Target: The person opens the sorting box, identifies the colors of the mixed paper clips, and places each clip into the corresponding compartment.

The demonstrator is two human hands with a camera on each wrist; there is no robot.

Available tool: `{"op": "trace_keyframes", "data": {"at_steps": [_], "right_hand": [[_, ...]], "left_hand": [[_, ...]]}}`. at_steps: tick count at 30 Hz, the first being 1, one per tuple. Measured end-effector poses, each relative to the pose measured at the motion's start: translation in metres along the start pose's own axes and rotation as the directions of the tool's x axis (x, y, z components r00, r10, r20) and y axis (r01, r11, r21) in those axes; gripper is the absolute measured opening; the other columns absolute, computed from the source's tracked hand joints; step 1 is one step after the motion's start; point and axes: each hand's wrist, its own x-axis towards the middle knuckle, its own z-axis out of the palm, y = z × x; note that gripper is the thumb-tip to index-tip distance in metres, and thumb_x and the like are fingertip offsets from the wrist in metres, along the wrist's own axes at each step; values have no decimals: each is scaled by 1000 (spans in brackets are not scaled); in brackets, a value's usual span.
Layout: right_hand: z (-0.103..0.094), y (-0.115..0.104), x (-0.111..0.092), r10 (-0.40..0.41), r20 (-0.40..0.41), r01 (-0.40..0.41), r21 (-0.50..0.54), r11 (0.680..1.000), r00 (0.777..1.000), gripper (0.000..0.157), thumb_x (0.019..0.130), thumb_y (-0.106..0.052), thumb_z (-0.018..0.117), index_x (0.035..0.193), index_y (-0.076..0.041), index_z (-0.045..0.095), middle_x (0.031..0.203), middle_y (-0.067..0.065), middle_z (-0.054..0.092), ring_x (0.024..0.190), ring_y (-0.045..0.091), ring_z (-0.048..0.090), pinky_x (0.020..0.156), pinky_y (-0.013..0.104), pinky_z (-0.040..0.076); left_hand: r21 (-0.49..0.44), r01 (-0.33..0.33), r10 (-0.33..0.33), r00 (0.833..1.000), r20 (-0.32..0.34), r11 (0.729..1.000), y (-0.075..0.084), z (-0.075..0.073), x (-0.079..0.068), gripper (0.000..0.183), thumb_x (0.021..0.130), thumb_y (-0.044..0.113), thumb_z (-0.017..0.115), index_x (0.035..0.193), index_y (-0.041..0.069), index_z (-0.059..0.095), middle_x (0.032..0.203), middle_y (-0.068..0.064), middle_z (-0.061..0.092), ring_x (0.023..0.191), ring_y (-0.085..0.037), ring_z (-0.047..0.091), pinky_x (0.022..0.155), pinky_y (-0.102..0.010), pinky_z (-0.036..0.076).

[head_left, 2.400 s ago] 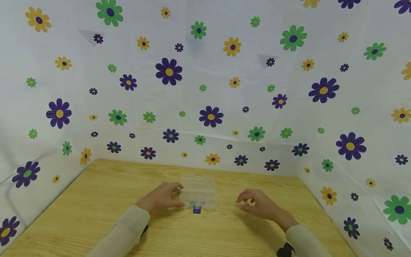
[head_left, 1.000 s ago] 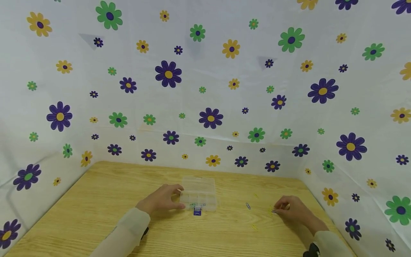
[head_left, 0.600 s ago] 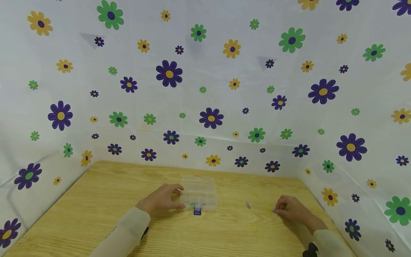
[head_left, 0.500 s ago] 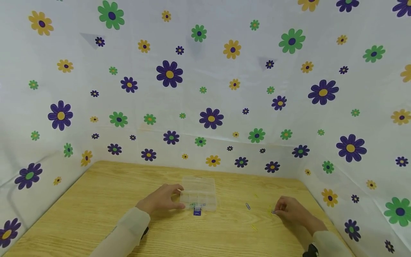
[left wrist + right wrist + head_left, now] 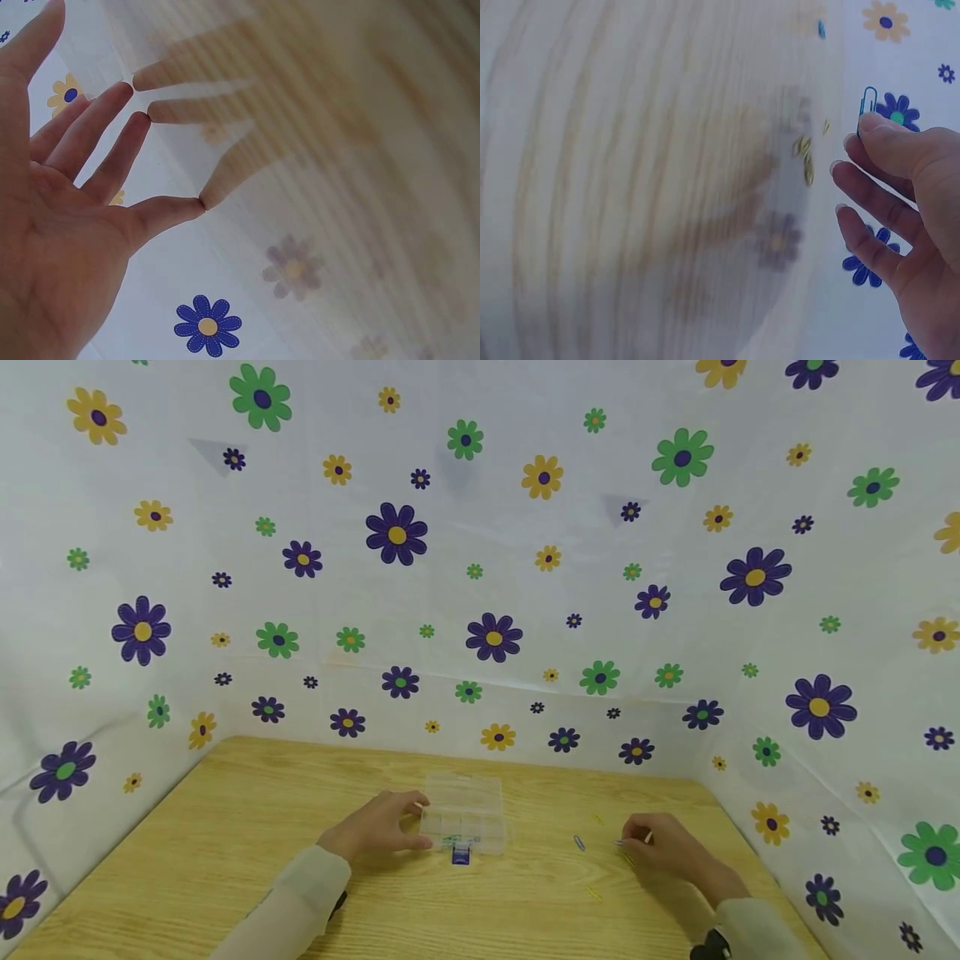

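Observation:
My right hand [image 5: 667,847] pinches a blue paper clip [image 5: 868,99] between thumb and index finger, just above the table's right side. Right under these fingers lie yellow paper clips [image 5: 803,146]. My left hand [image 5: 378,823] rests beside a clear plastic compartment box [image 5: 467,792], fingers spread, thumb by its front left corner. In the left wrist view the fingertips [image 5: 201,203] meet the glossy tabletop. The box stands with its lid raised at the back. Green and blue paper clips [image 5: 455,840] sit in its front compartments; a dark blue clasp [image 5: 461,856] hangs at the front.
Another blue paper clip [image 5: 579,842] lies on the wood-grain table [image 5: 480,910] between box and right hand. More yellow clips lie nearby, one bunch [image 5: 595,893] towards the front, one piece [image 5: 598,818] towards the back. Flower-printed white sheeting [image 5: 315,602] surrounds the table.
My right hand reached right and took a blue paper clip off the table; since half a second ago it has moved slightly left with it. My left hand has stayed beside the box.

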Motion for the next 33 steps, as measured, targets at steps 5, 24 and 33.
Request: {"op": "trace_keyframes", "data": {"at_steps": [5, 24, 33], "right_hand": [[3, -13, 10, 15, 0, -15, -17, 1000, 1000, 11, 95, -14, 73, 85, -13, 71, 79, 0, 73, 70, -1, 61, 61, 20, 52], [23, -38, 31, -124, -133, 104, -148, 983, 983, 8, 93, -4, 73, 91, -11, 73, 85, -3, 72, 76, -2, 60, 64, 20, 52], [30, -49, 41, -115, -125, 91, -187, 978, 985, 10, 93, -6, 74, 89, -16, 72, 89, -5, 72, 79, -1, 61, 67, 22, 55]], "left_hand": [[-2, 4, -4, 1000, 3, 1000, 1, 0, 0, 68, 85, 44, 84, 137, 7, 60, 134, -16, 70, 134, -42, 55, 115, -65, 39], [-16, 44, -44, 999, -5, 999, 5, 1, -3, 68, 84, 42, 85, 138, 9, 61, 134, -15, 70, 135, -42, 52, 116, -65, 37], [-8, 53, -53, 999, -8, 999, 3, 2, -2, 68, 84, 43, 85, 138, 10, 61, 135, -13, 70, 136, -41, 52, 117, -64, 37]]}}
